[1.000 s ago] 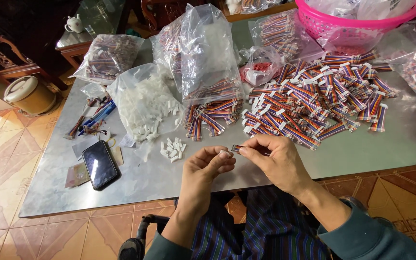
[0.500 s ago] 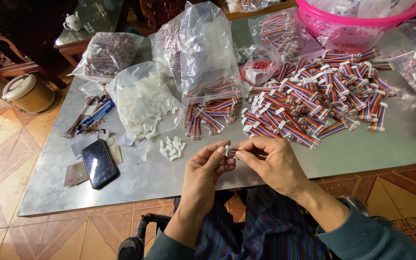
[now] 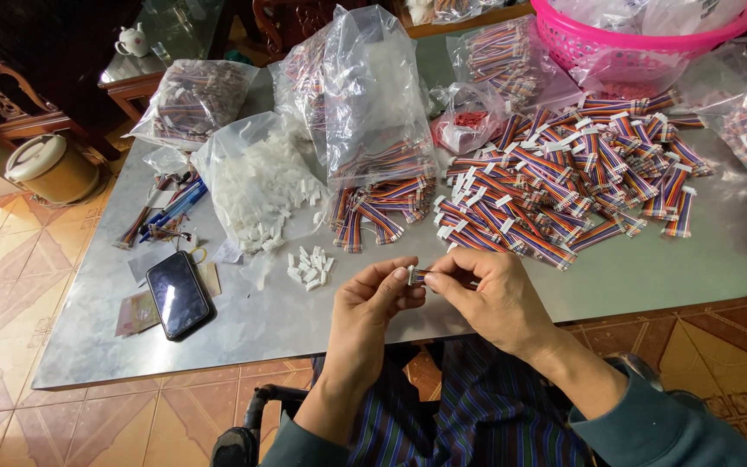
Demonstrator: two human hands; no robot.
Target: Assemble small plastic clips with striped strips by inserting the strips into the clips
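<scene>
We see our two hands closer together than half a second ago: the left hand (image 3: 372, 304) has its fingertips drawn in around the white end of the ribbon cable piece (image 3: 418, 276), and the right hand (image 3: 488, 298) pinches the striped part from the other side, fingers curled shut over it — earlier the piece showed longer between the hands, now only its white connector and a short stub of coloured wires peek out. It sits in the air just above the near edge of the metal table (image 3: 667, 268), between both sets of fingertips. Everything else lies as it did. Just beyond the left hand rests a small heap of loose white connectors (image 3: 309, 266); to the left, a dark phone (image 3: 178, 294) lies flat beside some banknotes (image 3: 136, 313). Farther out, a clear bag of white connectors (image 3: 257, 186) spills open, with pens (image 3: 173, 206) to its left. To the right spreads a big pile of rainbow ribbon cables (image 3: 564, 186) — each short, flat, striped, tipped in white. At the far right stands a pink basket (image 3: 650, 39).
</scene>
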